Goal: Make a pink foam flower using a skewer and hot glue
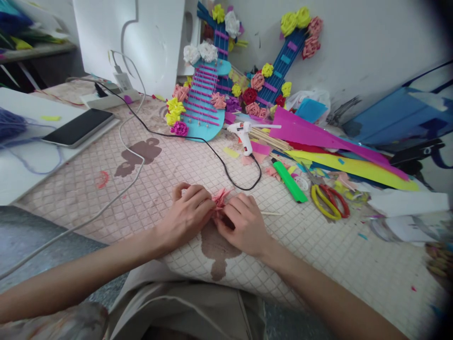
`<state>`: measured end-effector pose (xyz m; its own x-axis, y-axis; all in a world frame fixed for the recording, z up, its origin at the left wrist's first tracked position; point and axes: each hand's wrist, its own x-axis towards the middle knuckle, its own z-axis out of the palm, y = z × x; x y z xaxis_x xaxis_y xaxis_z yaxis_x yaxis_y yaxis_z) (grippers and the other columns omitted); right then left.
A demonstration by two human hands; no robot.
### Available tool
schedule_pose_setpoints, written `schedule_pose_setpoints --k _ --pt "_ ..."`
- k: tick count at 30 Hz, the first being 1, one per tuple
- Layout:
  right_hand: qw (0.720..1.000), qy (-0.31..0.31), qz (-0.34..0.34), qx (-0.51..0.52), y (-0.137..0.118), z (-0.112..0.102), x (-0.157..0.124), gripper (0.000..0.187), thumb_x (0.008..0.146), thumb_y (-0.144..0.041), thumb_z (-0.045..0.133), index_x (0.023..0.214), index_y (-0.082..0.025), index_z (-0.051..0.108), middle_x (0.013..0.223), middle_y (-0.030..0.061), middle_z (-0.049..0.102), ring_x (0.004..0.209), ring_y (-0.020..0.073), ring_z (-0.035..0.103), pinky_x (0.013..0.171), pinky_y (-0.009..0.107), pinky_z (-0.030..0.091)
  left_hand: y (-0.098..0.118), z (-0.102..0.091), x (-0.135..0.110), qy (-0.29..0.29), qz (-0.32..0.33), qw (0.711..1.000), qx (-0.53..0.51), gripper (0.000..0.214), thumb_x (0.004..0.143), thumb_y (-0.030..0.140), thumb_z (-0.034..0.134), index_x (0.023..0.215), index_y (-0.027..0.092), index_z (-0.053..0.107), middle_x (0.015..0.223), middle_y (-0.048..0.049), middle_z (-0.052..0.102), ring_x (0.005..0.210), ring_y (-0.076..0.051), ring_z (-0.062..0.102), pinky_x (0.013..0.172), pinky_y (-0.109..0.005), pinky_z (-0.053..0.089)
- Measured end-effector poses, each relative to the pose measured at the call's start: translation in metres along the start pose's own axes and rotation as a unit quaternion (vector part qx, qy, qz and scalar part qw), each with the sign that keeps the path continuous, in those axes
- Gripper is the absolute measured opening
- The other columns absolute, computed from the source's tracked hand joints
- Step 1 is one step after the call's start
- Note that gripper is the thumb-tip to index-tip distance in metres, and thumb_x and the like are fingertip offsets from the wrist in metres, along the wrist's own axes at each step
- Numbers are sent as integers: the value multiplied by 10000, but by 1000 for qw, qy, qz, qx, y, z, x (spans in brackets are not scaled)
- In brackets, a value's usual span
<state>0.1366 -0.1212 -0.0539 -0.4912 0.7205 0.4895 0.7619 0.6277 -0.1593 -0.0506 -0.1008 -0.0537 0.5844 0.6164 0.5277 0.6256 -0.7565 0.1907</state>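
A small pink paper flower (220, 198) is held between my two hands, low over the middle of the table. My left hand (193, 208) pinches its left side with bent fingers. From the other side my right hand (242, 222) grips it, thumb underneath and fingers curled. A thin wooden stick (271, 213) lies just right of my right hand. Beyond the hands sits a white hot glue gun (244, 134) on its black cord. A green utility knife (289, 182) and scissors with yellow and red handles (329, 200) lie to the right.
Flower-trimmed blue craft pieces (205, 101) lean against the wall. Magenta paper (318, 134) and yellow paper (354, 170) spread at the back right. A phone (79, 127) rests on a white board at left, near a power strip (109, 97). A white cable (123, 189) crosses the left side.
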Motion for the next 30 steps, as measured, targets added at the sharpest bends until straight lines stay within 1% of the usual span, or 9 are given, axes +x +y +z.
schedule_pose_setpoints --k 4,8,13,18,23,26,28,30 --pt "1000 11 6 -20 -2 2 0 228 867 -307 551 686 -171 573 735 44 584 801 201 481 712 366 336 0 0 1 -2 -5 1000 -3 114 930 220 517 855 207 603 859 -4 632 908 -194 519 900 -426 279" --pt "999 18 8 -26 -4 3 -1 224 872 -232 542 657 -173 564 699 29 573 779 187 480 706 361 318 1 0 2 3 -6 1000 5 109 925 213 527 842 204 598 848 4 636 886 -189 527 884 -428 279" --pt "1000 8 14 -5 -10 4 -1 212 883 -217 531 682 -170 581 728 32 593 793 185 488 710 360 324 1 0 2 6 -11 1000 9 113 918 207 532 825 197 595 836 3 635 881 -191 530 882 -432 284" --pt "1000 -14 9 24 -12 5 -1 220 910 -209 501 720 -160 599 789 50 617 855 197 509 748 364 357 1 1 1 6 -15 1000 9 145 923 203 520 797 193 590 822 2 632 873 -188 530 882 -433 285" --pt "997 -32 -1 71 -7 -3 -4 199 931 -245 496 790 -170 614 834 49 622 880 203 509 774 367 382 -1 1 0 2 -12 1000 -4 121 920 206 533 812 195 587 835 2 632 874 -187 525 871 -426 292" --pt "995 -10 29 92 -3 -8 -8 151 927 -266 517 851 -172 607 852 50 605 862 195 502 773 358 400 -2 0 -1 -3 -11 1000 -12 111 918 224 543 823 201 596 842 -2 632 888 -194 522 869 -424 295" --pt "995 12 52 80 1 -9 -10 127 924 -264 525 884 -171 601 877 61 597 872 201 498 768 356 406 -3 -1 -2 2 -7 1000 -13 114 923 236 538 835 205 604 844 -4 635 895 -196 524 865 -420 298" --pt "996 17 62 65 2 -8 -10 117 922 -260 528 906 -169 599 899 68 598 886 209 498 768 359 406 -3 -2 -2 6 -2 1000 -14 122 928 249 534 842 207 609 846 -6 637 901 -196 530 870 -418 300"
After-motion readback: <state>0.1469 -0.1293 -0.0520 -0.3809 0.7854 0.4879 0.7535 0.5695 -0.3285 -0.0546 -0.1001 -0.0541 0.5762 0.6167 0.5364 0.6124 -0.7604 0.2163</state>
